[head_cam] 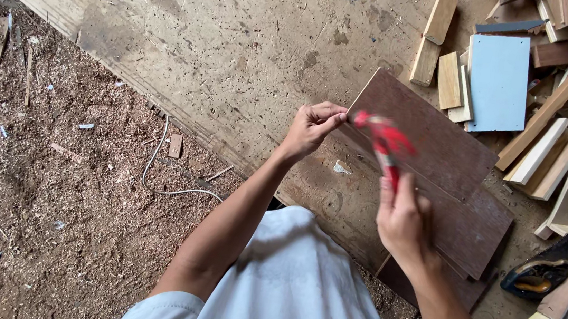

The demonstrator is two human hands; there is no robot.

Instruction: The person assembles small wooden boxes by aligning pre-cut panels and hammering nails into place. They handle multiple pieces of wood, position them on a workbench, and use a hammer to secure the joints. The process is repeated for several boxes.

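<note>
My right hand [403,219] grips the handle of a red hammer [384,141], whose head is blurred with motion above a brown board [438,146]. My left hand [313,126] is pinched shut at the board's near-left edge, fingertips close to the hammer head; whatever small thing it pinches is too small to see. The brown board lies on top of a second brown panel [471,229] on a worn plywood bench [239,44].
Wood offcuts [440,50] and a pale blue panel [498,83] are piled at the back right. A hand saw [551,265] lies at the right edge. Left of the bench is a sawdust-covered floor [52,193] with a white cord [158,168].
</note>
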